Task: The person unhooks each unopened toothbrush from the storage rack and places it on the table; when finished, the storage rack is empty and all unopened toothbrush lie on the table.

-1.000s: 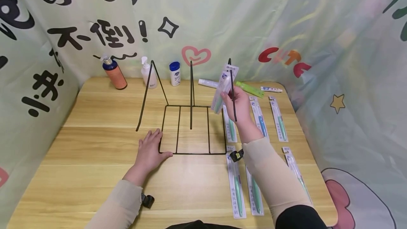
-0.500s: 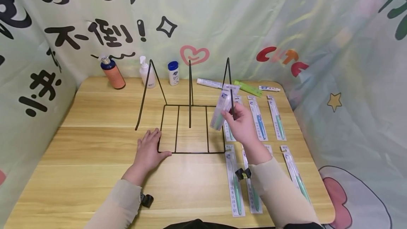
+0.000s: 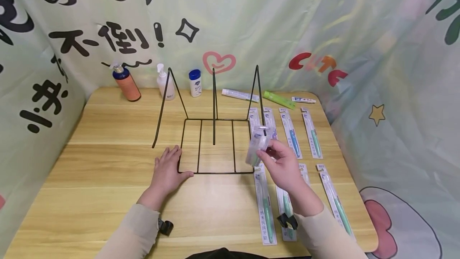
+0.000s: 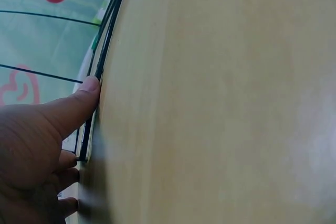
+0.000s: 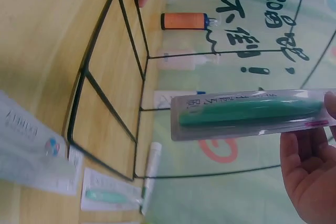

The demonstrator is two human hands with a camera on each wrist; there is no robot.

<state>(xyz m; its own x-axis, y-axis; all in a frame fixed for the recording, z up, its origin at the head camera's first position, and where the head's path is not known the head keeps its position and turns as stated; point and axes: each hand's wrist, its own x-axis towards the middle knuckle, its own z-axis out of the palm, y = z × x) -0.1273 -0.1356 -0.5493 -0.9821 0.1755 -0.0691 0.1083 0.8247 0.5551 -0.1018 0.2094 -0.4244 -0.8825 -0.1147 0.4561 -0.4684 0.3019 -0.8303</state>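
Note:
A packaged toothbrush [image 3: 258,145] with a green handle is held in my right hand [image 3: 284,167], thumb and fingers pinching one end of the clear pack, as the right wrist view [image 5: 252,114] shows. The pack's top is by the tip of the right arm of a black wire rack [image 3: 215,174]; whether that tip passes through the pack's hole I cannot tell. My left hand [image 3: 169,173] rests at the rack's front left corner, fingers spread along its side. In the left wrist view, the thumb [image 4: 86,95] presses on the front bar.
Several packaged toothbrushes [image 3: 266,207] lie in rows right of the rack. Along the table's back edge stand an orange pump bottle [image 3: 127,85], a white pump bottle [image 3: 165,83] and a blue-capped bottle [image 3: 195,84]. Tubes [image 3: 279,100] lie at the back right. A printed cloth surrounds the table.
My right hand has come toward the front edge with the packaged toothbrush, from the back of the rack's right arm to its tip. The left hand stays at the rack's corner.

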